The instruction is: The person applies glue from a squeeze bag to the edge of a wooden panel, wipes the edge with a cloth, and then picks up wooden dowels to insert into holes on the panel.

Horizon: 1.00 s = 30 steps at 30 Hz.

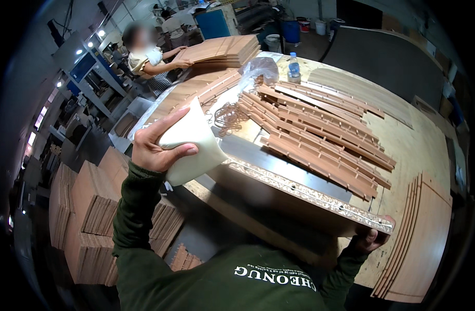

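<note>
Near the workbench [419, 150] front edge, left hand [157, 145] is clamped on a white squeeze bottle [193, 142] tilted over a chipboard panel [299, 194]. Right hand [374, 239] grips the panel's right corner; slatted wooden strips [320, 135] lie just behind.

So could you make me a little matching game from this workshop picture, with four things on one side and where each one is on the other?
Things:
1. Bottle
2. Panel
3. Slats
4. White sheet

Places:
A. In the left hand, above the panel's left end
B. Standing at the far side of the table, beside a clear plastic bag
C. Laid in rows in the middle of the table
D. Held at its right corner by the right hand, chipboard edge showing

Pairs: 1-B, 2-D, 3-C, 4-A
</note>
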Motion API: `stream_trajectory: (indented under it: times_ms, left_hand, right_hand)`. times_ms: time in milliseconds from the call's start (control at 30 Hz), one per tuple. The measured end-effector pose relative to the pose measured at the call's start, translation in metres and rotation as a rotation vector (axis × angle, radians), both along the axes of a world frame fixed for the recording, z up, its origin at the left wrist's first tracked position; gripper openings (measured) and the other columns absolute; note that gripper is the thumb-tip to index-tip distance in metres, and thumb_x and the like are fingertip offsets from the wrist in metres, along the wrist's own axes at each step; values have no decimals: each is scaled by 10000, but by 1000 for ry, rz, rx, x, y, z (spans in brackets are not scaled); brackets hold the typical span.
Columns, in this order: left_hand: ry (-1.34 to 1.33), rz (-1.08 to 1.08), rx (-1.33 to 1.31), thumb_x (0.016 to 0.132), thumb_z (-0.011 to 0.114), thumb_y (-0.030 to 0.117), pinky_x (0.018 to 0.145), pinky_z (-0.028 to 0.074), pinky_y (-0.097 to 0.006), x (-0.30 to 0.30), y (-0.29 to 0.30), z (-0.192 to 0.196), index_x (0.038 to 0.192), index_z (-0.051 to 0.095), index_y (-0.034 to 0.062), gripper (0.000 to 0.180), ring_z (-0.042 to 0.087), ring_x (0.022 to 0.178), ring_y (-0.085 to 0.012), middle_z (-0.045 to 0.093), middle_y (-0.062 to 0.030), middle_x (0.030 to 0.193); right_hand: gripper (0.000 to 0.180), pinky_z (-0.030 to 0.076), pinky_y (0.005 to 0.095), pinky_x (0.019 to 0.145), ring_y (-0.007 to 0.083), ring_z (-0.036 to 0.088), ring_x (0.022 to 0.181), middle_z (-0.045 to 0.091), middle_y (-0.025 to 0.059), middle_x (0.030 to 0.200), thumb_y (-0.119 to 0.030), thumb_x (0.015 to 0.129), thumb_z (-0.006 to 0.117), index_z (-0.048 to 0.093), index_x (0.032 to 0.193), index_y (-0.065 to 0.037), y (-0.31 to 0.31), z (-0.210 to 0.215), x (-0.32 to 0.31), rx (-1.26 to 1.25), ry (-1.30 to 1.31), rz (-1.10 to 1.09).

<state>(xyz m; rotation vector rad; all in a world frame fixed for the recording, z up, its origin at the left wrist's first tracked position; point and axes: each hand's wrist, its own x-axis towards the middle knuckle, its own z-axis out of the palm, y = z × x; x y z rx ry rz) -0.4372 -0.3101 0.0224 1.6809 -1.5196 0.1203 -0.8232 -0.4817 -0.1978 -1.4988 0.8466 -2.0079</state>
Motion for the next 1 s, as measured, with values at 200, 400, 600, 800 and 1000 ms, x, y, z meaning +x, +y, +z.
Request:
stream_trajectory:
  times_ms: [200, 400, 600, 800, 1000]
  left_hand:
    - [-16, 108, 27, 618, 814, 257, 797, 471, -260, 29, 11, -1, 1151, 583, 49, 617, 613, 897, -145, 644, -158, 1003]
    - [-23, 190, 45, 627, 805, 259, 793, 475, -261, 52, 19, 1, 1150, 589, 75, 595, 618, 881, -136, 648, -141, 1006]
    - [-113, 289, 52, 614, 808, 295, 793, 477, -264, 72, 25, 5, 1140, 597, 96, 601, 634, 877, -159, 651, -154, 979]
    - [-127, 383, 46, 613, 804, 328, 782, 488, -281, 96, 39, 4, 1120, 609, 95, 591, 645, 865, -183, 653, -157, 962]
    - [-109, 432, 68, 607, 804, 346, 759, 497, -282, 107, 37, 6, 1112, 612, 94, 596, 650, 837, -181, 656, -155, 947]
  right_hand:
    - [605, 419, 303, 699, 173, 494, 782, 515, 84, 883, -461, 807, 568, 452, 1104, 53, -4, -25, -15, 5, 52, 62]
    - [592, 414, 318, 767, 183, 489, 876, 501, 88, 1003, -450, 826, 551, 462, 1136, 47, -5, -37, -25, 52, 38, 70]
    - [265, 319, 215, 401, 101, 402, 482, 437, 39, 661, -257, 728, 519, 438, 823, -24, 3, 15, 16, 34, -110, -90]
    - [485, 382, 286, 641, 158, 459, 738, 471, 68, 851, -394, 793, 524, 455, 1017, 31, 1, -15, -7, 72, -33, 2]
    - [631, 407, 324, 750, 189, 480, 854, 490, 86, 945, -494, 814, 532, 457, 1113, 56, -7, -33, -21, 96, 34, 26]
